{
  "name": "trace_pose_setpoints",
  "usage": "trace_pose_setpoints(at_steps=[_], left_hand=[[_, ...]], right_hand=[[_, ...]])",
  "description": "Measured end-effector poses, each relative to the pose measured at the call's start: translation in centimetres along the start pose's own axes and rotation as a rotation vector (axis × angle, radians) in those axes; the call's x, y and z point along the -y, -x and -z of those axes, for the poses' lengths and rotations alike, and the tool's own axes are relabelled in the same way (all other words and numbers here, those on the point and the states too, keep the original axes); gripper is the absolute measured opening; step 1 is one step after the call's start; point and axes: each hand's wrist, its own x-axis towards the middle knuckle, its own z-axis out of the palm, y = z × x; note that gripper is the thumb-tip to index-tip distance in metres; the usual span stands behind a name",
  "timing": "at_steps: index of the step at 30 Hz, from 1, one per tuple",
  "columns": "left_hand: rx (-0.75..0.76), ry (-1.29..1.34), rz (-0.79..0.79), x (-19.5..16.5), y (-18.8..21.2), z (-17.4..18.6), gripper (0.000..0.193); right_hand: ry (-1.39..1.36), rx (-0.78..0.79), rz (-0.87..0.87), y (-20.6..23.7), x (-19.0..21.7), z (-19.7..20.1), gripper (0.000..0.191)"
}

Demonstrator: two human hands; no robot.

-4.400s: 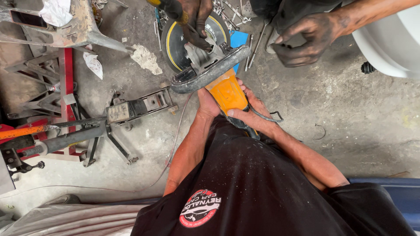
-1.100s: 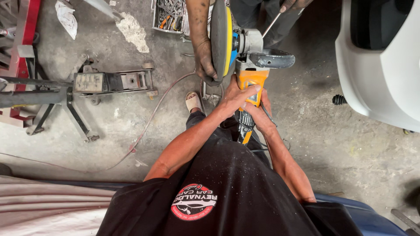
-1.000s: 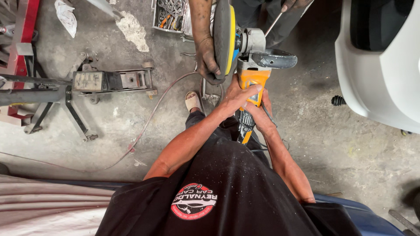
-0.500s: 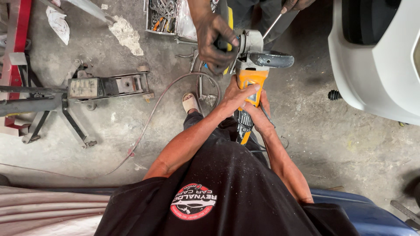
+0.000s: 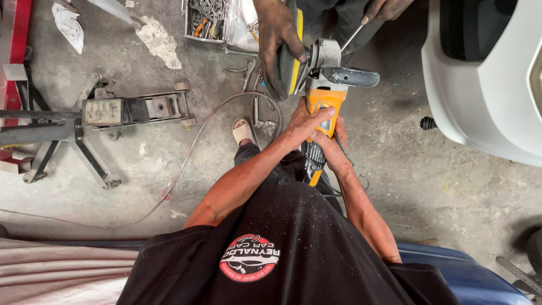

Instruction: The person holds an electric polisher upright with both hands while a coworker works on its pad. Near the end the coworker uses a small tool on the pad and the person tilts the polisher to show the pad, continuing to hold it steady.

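Observation:
An orange angle grinder (image 5: pixel 322 105) with a grey gear head, a black side handle (image 5: pixel 353 77) and a yellow-faced disc (image 5: pixel 294 52) is held upright in front of my chest. My left hand (image 5: pixel 305 121) grips the orange body from the left. Lower down, my right hand (image 5: pixel 337 151) wraps the rear grip near the cord. Another person's hand (image 5: pixel 278 40) clasps the disc and its guard from above. That person's other hand (image 5: pixel 385 8) holds a thin metal tool (image 5: pixel 352 38) pointing at the gear head.
A floor jack (image 5: pixel 131 109) and a red metal frame (image 5: pixel 17 51) lie at the left. A tool tray (image 5: pixel 217 17) sits at the top, a white car body (image 5: pixel 485 79) at the right. A cable (image 5: pixel 189 155) loops over the concrete. My sandalled foot (image 5: pixel 243 131) is below the grinder.
The grinder has been turned from disc-facing-up to edge-on. In the last second the other person's hand shifted from beside the disc onto its guard. My grip stays the same.

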Motion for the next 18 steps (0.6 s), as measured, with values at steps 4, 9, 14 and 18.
trace_pose_setpoints(at_steps=[4,9,14,18], left_hand=[[0.005,-0.016,-0.001,-0.38,0.09,0.13,0.078],[-0.020,-0.046,0.049,-0.74,0.14,0.12,0.079],[-0.011,0.008,0.037,-0.56,0.24,0.02,0.080],[0.009,0.006,0.033,-0.51,0.16,0.02,0.082]], right_hand=[[-0.008,0.000,0.010,0.07,0.06,-0.18,0.063],[-0.015,-0.001,-0.010,0.07,0.27,-0.33,0.064],[-0.017,-0.002,-0.022,0.09,0.28,-0.40,0.064],[0.003,-0.003,0.000,0.10,0.43,-0.44,0.064]])
